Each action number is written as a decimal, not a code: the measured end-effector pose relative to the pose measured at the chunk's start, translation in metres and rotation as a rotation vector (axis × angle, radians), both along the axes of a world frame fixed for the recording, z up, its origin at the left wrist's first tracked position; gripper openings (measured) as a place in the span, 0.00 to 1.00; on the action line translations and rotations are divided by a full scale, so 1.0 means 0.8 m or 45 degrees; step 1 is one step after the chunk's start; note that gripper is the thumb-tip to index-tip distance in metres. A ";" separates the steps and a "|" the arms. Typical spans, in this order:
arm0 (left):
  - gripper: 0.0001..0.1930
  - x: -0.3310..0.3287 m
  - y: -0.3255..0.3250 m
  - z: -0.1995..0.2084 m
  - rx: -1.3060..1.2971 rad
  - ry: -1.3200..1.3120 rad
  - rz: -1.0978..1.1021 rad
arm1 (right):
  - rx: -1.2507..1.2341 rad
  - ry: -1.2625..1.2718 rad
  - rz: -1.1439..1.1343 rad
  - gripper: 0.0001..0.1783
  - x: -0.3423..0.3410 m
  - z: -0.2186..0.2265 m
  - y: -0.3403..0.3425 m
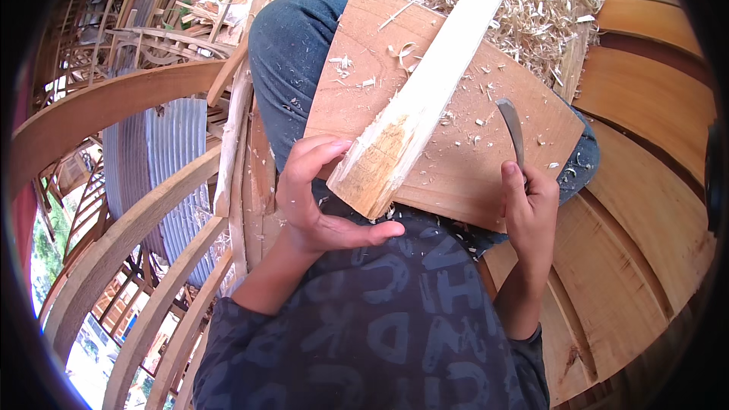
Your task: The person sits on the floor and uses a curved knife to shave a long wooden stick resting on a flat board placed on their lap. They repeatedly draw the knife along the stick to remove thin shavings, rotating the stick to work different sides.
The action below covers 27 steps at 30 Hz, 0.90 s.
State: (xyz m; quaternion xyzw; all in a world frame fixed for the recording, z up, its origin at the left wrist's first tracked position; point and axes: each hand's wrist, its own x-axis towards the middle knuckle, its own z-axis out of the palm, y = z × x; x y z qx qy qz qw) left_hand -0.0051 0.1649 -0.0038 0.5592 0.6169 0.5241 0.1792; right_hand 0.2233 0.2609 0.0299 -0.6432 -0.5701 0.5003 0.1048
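Observation:
A long pale strip of wood (433, 95) lies slanting across a flat brown board (463, 163) that rests on my lap. Its near end is rough and darker yellow. My left hand (307, 201) is spread around that near end, fingertips close to its left edge and thumb stretched out below it; whether the fingertips touch it I cannot tell. In my right hand (531, 209), over the board's right side, is a hooked carving knife (512, 125). Its curved blade points up and away from me, apart from the strip, and its handle is hidden in the fist.
Small chips and curls are scattered on the board. A thick heap of wood shavings (543, 23) lies beyond my knees. Curved wooden planks (615, 243) rise on the right. On the left stand curved wooden ribs (144, 247), with corrugated metal sheets (178, 175) behind them.

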 end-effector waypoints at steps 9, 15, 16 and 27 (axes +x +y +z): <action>0.44 0.006 -0.004 0.008 -0.005 0.102 -0.092 | 0.151 0.232 0.194 0.17 -0.013 0.008 -0.017; 0.42 0.019 -0.007 0.005 0.017 0.035 -0.049 | 0.179 0.129 0.480 0.24 -0.029 0.023 -0.024; 0.42 0.020 -0.007 0.005 0.015 0.026 -0.051 | 0.197 0.109 0.530 0.25 -0.033 0.026 -0.023; 0.39 0.026 -0.012 -0.001 0.048 -0.031 -0.003 | 0.407 -0.210 0.528 0.28 -0.037 0.006 -0.015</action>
